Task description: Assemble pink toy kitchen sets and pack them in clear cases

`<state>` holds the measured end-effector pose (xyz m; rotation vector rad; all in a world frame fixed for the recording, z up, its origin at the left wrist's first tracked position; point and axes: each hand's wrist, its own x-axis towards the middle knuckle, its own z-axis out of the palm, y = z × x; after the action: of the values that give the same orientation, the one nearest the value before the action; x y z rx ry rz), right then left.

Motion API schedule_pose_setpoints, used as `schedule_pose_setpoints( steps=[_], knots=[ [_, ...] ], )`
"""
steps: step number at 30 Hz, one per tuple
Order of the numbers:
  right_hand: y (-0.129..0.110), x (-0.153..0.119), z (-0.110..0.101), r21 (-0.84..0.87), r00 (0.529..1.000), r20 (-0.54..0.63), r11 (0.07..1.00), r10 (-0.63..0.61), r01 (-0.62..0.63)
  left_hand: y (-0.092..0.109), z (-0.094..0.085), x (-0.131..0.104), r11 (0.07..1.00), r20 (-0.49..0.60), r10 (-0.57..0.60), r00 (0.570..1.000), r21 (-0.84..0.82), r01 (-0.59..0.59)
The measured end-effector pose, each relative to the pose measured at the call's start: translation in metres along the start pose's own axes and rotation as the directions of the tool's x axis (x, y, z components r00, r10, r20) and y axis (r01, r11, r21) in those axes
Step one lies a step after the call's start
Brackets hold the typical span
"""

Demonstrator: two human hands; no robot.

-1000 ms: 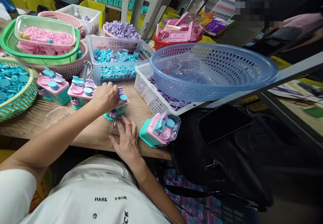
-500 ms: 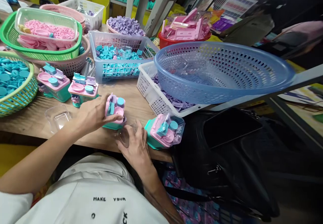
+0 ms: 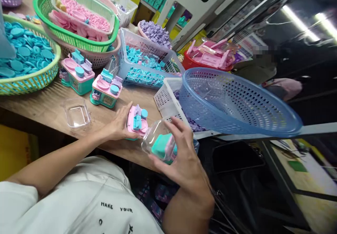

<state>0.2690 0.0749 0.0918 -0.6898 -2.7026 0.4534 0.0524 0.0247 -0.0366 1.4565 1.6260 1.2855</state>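
My left hand (image 3: 119, 124) grips a small toy kitchen (image 3: 137, 121) with a pink top and teal base at the table's front edge. Its thumb lies along the near side. My right hand (image 3: 181, 156) holds a clear plastic cover (image 3: 154, 131) by its sides, tilted, just right of that toy. Behind and through this cover shows another toy kitchen (image 3: 161, 146), partly hidden by my fingers. Two more toy kitchens, one farther left (image 3: 79, 73) and one nearer (image 3: 106, 88), stand upright on the table. Left of my left hand lies a second clear cover (image 3: 77, 114).
Baskets crowd the back: teal discs in a yellow-green basket (image 3: 31, 83), pink parts in a green one (image 3: 76, 39), teal pieces in a blue one (image 3: 147, 77). A big blue colander (image 3: 237, 118) leans over a white basket (image 3: 168, 95). A black bag (image 3: 237, 177) sits right.
My right hand has lifted the clear cover off the table and turned it beside the held toy kitchen. My left hand keeps its grip. The view has tilted and shifted.
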Motion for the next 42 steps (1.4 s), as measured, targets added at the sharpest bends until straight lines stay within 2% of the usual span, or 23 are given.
schedule_pose_setpoints(
  steps=[2,4,7,10,18,24,27,30,34,42],
  knots=[
    [-0.001,0.022,-0.012,-0.035,0.995,0.024,0.995,-0.096,0.097,0.001,0.009,-0.002,1.0,-0.035,-0.003,0.999,0.017,0.004],
    [0.0,0.045,-0.015,-0.023,0.978,0.091,0.981,-0.188,0.191,0.0,0.016,-0.003,1.0,-0.059,0.002,0.998,0.024,-0.001],
    [0.006,0.074,-0.009,0.005,0.931,0.231,0.957,-0.283,0.289,-0.004,0.021,-0.002,1.0,-0.071,0.02,0.997,-0.001,-0.02],
    [0.013,0.088,-0.001,0.011,0.884,0.351,0.945,-0.309,0.326,-0.007,0.023,-0.002,1.0,-0.078,0.017,0.997,-0.024,-0.019],
    [0.033,0.082,0.016,0.018,0.866,0.45,0.972,-0.219,0.236,-0.005,0.026,-0.004,0.999,-0.081,-0.008,0.997,-0.032,0.005],
    [0.044,0.08,0.017,0.13,0.887,0.404,0.974,-0.222,0.185,-0.003,0.024,-0.004,0.998,-0.075,-0.011,0.997,-0.067,0.006],
    [0.049,0.078,0.018,0.132,0.898,0.406,0.983,-0.169,0.125,-0.003,0.023,-0.004,0.997,-0.065,-0.013,0.998,-0.08,0.007],
    [0.048,0.078,0.02,0.128,0.912,0.394,0.989,-0.117,0.071,-0.004,0.023,-0.004,0.996,-0.058,-0.01,0.998,-0.09,0.005],
    [0.038,0.08,0.018,0.128,0.927,0.355,0.988,-0.123,0.083,-0.005,0.022,-0.004,0.996,-0.045,-0.009,0.999,-0.091,0.004],
    [0.028,0.084,0.015,0.081,0.91,0.392,0.99,-0.138,0.115,-0.003,0.021,-0.004,0.996,-0.039,-0.01,0.999,-0.084,0.007]
  ],
)
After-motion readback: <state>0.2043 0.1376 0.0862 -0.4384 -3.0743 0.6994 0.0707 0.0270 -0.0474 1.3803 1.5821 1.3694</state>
